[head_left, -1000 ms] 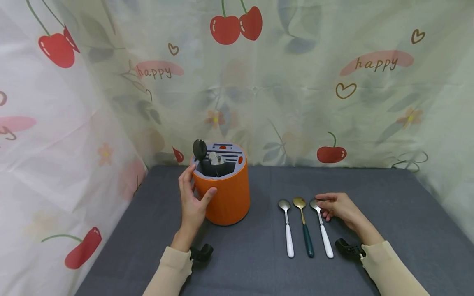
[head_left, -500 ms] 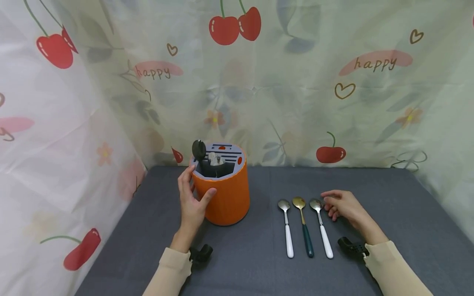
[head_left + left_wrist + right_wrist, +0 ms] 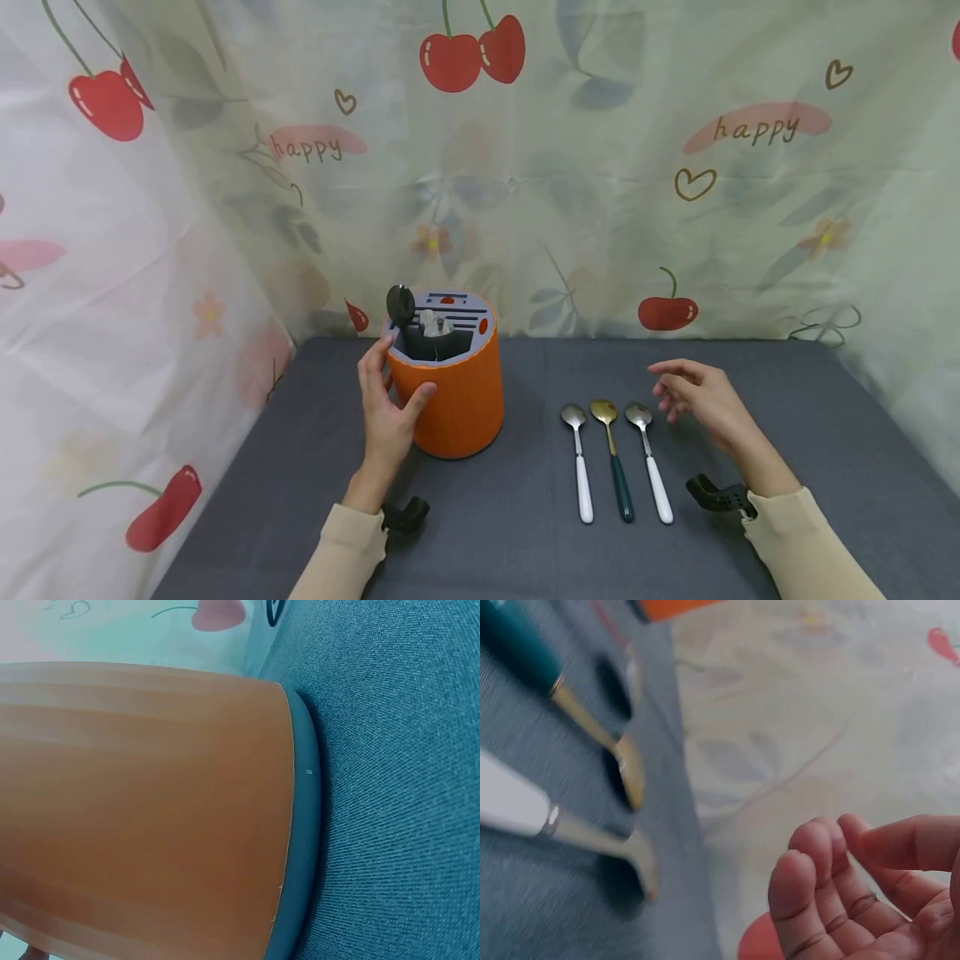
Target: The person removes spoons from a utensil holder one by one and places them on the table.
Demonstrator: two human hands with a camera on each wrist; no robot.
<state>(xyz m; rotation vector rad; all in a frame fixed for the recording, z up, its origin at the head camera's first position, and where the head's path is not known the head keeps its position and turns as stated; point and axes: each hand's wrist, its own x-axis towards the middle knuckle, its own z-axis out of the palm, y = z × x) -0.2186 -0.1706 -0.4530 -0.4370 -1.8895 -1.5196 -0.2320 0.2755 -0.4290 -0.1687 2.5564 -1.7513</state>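
Note:
An orange cylindrical utensil holder (image 3: 459,412) with a slotted lavender top stands upright on the table. My left hand (image 3: 388,417) grips its left side, thumb across the front and fingers near the rim. In the left wrist view the holder's orange wall (image 3: 150,802) fills most of the picture. A dark spoon head (image 3: 401,305) sticks up from its open compartment. To the right lie three spoons in a row: a white-handled one (image 3: 582,483), a gold one with a dark green handle (image 3: 621,487) and another white-handled one (image 3: 657,487). My right hand (image 3: 705,404) hovers beyond the rightmost spoon, fingers loosely bent, holding nothing.
A grey cloth covers the table (image 3: 510,533). Behind it hangs a cherry-printed curtain (image 3: 570,217), which also runs along the left side. A thin looped cord (image 3: 828,327) shows at the back right. A clear object (image 3: 437,323) sits in the holder's compartment.
My right hand has left the rightmost spoon's bowl and moved up and slightly right, away from it. The left hand stays on the holder, and the spoons keep their places.

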